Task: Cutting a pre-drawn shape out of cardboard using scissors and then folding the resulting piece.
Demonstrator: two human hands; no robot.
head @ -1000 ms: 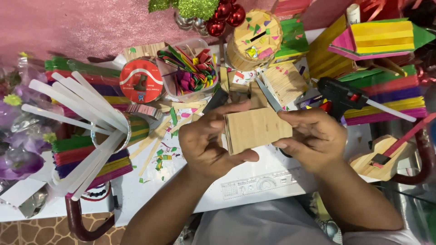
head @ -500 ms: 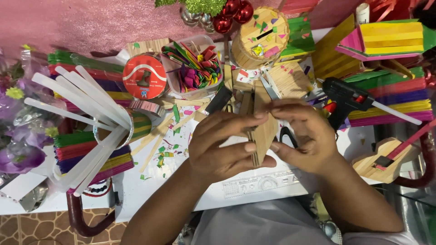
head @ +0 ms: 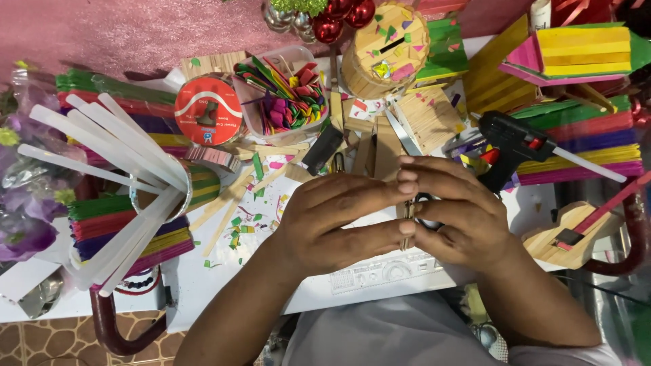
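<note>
Since the earlier frames the wooden stick panel (head: 407, 215) has turned from lying flat and face-up between the hands to standing edge-on to the camera, so only a thin sliver of it shows. The left hand (head: 339, 220) and right hand (head: 458, 217) are both closed flat against it, one on each face, fingers overlapping at the far edge. The panel sits pressed between the palms at the middle of the scene, above the white board (head: 380, 278) at the near edge.

Judgement: to press it well, keep pressure even along the whole length and the palms parallel, so the sticks do not slide out of line.

Just right of the hands lies a black glue gun (head: 519, 139). To the far left a cup of clear glue sticks (head: 163, 190) stands beside stacks of coloured craft sticks (head: 122, 227). Beyond the hands stand a tub of coloured stick pieces (head: 285, 98) and a round red tin (head: 209, 110).
</note>
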